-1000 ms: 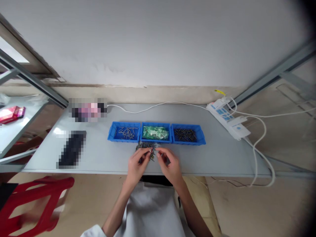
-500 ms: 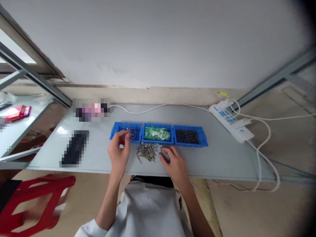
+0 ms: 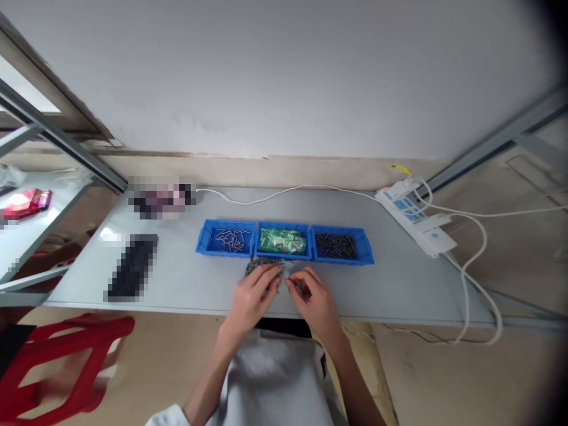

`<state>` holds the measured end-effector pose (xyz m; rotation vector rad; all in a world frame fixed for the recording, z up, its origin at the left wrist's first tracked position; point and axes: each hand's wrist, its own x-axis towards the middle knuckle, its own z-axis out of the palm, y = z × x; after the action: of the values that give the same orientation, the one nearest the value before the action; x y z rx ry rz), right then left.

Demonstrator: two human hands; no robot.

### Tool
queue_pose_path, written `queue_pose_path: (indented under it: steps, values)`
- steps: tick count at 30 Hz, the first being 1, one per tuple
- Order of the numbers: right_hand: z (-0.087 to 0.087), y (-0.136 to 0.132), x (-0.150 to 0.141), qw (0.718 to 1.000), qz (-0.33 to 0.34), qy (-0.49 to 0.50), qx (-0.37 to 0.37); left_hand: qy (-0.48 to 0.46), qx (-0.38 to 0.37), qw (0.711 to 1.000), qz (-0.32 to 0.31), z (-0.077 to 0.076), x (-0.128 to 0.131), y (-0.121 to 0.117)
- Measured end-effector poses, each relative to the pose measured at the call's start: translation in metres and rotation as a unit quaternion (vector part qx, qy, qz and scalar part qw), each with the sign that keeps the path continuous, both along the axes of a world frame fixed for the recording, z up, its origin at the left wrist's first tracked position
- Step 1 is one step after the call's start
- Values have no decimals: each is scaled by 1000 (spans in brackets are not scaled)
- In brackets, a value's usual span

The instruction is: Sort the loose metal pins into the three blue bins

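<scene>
**Left hand (image 3: pixel 252 296) and right hand (image 3: pixel 316 300) at a pile of rods (image 3: pixel 265 261)**

The pile lies on the grey table (image 3: pixel 394 290), just in front of the left and middle bins, and is partly hidden by the left hand. The hands face each other with curled fingers, their tips near one another but apart. Whether the fingers of either hand are spread, together or clamped on a rod cannot be told at this scale.

Three blue bins stand in a row beyond the hands. The left bin (image 3: pixel 224 255) contains loose pale rods (image 3: pixel 231 240); the middle bin (image 3: pixel 283 258), green packets (image 3: pixel 283 241); the right bin (image 3: pixel 350 261), a denser layer of dark rods (image 3: pixel 336 246).

At the table's right end lies a white power strip (image 3: pixel 415 220); a white cable (image 3: pixel 284 191) runs along the back. At the left are two pixelated objects, one dark (image 3: pixel 133 266), one partly pink (image 3: pixel 162 198). A red stool (image 3: pixel 86 378) stands at lower left.
</scene>
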<state>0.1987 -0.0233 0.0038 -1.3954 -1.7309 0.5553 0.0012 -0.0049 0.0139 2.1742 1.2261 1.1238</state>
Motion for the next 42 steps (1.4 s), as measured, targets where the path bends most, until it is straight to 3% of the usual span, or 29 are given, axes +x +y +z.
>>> queue_pose_path:
  steps: [3, 9, 17, 42]
  values:
    - [8, -2, -4, 1000, 2, 17, 11, -6, -3, 999, -37, -5, 9, -3]
    - [15, 0, -12, 999, -4, 50, 20, -82, -32, 996, -10, -10, 14, 0]
    - [1, 6, -16, 987, -11, 154, -39, -143, -96, 984, 38, -10, 12, 5]
    - [1, 6, -16, 988, -6, 147, -42, -156, -144, 975, 59, -12, 9, 0]
